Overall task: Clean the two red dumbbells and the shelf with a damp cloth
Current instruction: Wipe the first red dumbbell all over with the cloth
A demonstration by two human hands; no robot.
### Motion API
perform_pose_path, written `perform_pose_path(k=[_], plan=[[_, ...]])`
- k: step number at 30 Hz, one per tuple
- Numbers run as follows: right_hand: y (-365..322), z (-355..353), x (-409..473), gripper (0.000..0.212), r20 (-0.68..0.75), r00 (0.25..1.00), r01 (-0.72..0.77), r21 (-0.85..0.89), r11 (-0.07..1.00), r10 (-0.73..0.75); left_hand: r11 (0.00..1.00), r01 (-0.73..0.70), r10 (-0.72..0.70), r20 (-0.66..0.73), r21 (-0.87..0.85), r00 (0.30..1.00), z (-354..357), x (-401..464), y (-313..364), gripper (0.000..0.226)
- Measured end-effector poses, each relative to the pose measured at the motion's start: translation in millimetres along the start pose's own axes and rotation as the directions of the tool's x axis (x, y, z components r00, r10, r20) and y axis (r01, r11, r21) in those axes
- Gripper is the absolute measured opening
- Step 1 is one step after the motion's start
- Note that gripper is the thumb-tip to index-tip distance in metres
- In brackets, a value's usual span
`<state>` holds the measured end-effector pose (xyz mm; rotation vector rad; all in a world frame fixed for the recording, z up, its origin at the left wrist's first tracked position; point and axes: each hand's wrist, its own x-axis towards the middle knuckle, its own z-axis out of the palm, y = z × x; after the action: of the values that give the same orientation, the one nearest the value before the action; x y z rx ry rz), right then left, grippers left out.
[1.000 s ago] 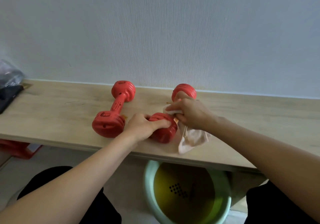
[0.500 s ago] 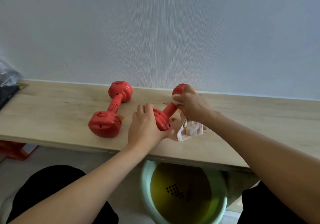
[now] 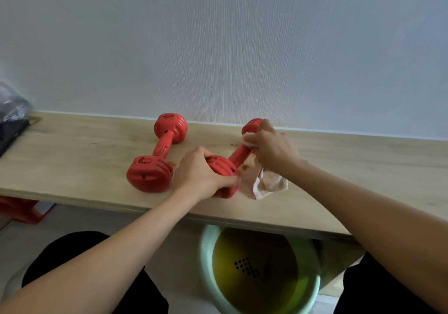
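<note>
Two dumbbells on the shelf (image 3: 72,158), side by side, both angled toward the wall. Left dumbbell (image 3: 158,156) sits free. On the right dumbbell (image 3: 238,157), left hand (image 3: 201,175) grips the near end and right hand (image 3: 271,148) holds the cloth (image 3: 266,184) at the far end. Basin (image 3: 259,270) is below the shelf's front edge.
</note>
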<state>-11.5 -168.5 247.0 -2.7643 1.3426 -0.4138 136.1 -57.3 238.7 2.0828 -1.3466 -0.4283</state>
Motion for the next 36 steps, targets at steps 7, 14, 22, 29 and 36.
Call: perform_pose_path(k=[7,14,22,29,36], plan=[[-17,1,-18,0.009,0.046,0.983,0.173,0.095,0.98,-0.178,0.998,0.043,-0.041,0.039,-0.048,0.998,-3,2,0,0.086],[8,0,-1,0.014,-0.019,1.0,-0.008,0.044,0.999,0.009,0.99,0.057,-0.044,0.109,-0.126,0.993,-5,3,-4,0.076],[10,0,-5,0.019,-0.007,0.999,-0.034,0.001,0.999,0.034,0.948,-0.145,0.158,-0.022,0.283,0.987,14,-19,0,0.084],[-16,-7,-24,0.021,0.121,0.983,0.12,0.148,0.982,-0.139,1.0,0.021,-0.021,0.02,0.006,1.0,6,-3,-4,0.079],[-8,4,-15,0.015,0.02,0.998,0.054,0.064,0.996,-0.056,0.997,0.06,-0.054,0.104,-0.051,0.993,2,1,-6,0.067]])
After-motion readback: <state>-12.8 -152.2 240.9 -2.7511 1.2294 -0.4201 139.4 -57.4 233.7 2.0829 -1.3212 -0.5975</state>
